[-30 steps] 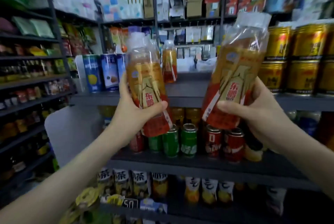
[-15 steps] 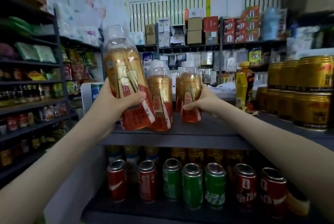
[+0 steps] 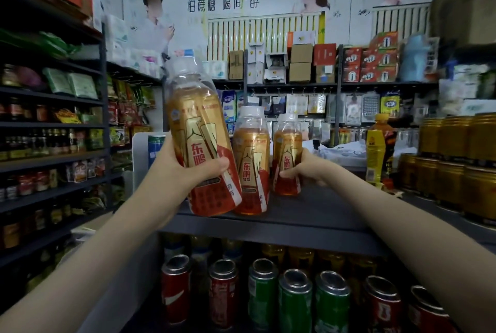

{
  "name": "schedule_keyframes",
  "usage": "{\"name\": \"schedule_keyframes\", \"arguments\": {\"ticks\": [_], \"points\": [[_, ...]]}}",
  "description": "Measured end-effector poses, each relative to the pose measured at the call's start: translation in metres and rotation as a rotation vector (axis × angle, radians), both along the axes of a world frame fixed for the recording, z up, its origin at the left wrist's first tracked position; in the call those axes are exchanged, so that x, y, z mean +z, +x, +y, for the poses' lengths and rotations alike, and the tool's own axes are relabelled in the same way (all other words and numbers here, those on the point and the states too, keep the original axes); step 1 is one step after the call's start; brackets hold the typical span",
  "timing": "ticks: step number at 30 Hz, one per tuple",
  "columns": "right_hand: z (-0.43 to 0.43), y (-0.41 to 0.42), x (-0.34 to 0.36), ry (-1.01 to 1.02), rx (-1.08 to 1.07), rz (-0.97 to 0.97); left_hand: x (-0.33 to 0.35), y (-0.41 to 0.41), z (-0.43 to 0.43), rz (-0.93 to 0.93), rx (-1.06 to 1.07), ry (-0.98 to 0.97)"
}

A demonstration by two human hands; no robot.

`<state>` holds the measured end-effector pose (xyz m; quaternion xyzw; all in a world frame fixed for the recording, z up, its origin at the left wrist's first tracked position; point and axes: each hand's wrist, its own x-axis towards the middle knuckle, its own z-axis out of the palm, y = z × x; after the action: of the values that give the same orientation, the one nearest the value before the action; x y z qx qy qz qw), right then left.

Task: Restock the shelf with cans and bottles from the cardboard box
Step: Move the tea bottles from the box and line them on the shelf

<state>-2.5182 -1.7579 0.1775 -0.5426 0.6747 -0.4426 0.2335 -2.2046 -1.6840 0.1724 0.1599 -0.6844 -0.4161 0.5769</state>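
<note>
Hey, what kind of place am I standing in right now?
Most likely a small convenience store: dark shelves carry rows of soda cans, stacked gold cans and hanging snack packets.

The three bottles [image 3: 200,144] say 东鹏 in red on their gold labels. The wall poster [image 3: 222,2] says 怕蔗糖 喝简醇.

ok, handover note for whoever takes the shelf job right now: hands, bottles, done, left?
Left hand: holds a bottle, tilted, above the top shelf front edge, not yet set down.
Right hand: grips the rear bottle, standing on the shelf.
Middle bottle: standing, untouched.
Done: two bottles on the shelf.
Left: release the right one, place the left one. Cardboard box is out of view.
</note>
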Motion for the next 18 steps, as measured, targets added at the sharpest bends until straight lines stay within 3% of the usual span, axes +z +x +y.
{"name": "schedule_keyframes", "arguments": {"ticks": [6,9,12,15,17,18], "points": [[0.000,-0.005,0.002,0.078,-0.005,0.268,-0.003,-0.015,0.013,-0.032,-0.011,0.015],[0.022,0.012,0.008,0.065,-0.108,0.410,-0.006,-0.022,0.019,-0.082,0.011,0.012],[0.049,0.028,0.019,-0.261,-0.220,0.435,-0.006,-0.032,0.030,-0.121,0.020,-0.012],[0.094,0.051,0.029,-0.588,-0.194,0.469,-0.004,-0.050,0.039,-0.185,0.011,-0.027],[0.127,0.061,0.035,-0.654,-0.097,0.549,-0.002,-0.063,0.041,-0.219,0.011,-0.040],[0.143,0.065,0.037,-0.622,0.017,0.485,-0.001,-0.070,0.042,-0.231,0.021,-0.044]]}}
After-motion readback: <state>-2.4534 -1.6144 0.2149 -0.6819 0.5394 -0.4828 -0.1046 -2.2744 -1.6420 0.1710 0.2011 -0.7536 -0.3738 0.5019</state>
